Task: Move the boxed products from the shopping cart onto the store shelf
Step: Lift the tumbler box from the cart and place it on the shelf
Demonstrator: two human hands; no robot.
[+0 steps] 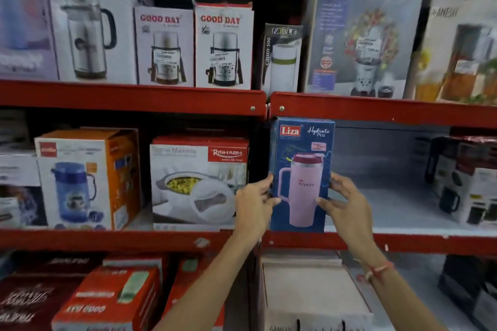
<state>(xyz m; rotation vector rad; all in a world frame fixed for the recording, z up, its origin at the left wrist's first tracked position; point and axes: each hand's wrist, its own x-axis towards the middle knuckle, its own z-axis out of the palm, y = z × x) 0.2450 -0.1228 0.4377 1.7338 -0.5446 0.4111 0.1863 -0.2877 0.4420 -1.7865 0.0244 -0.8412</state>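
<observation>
A tall blue Liza box [302,148] with a pink tumbler pictured on it stands upright at the left end of the middle shelf's right bay [403,217], its base at the shelf's front edge. My left hand [254,203] presses against the box's left side, fingers wrapped round its edge. My right hand [343,200] grips the right side, thumb on the front face. The shopping cart is out of view.
Left of the blue box sits a red-and-white Rishabh casserole box [200,180], then an orange flask box [88,180]. A dark boxed product [465,183] stands at the bay's right end. Red shelf rails [376,110] cross above and below. More boxes fill the upper and lower shelves.
</observation>
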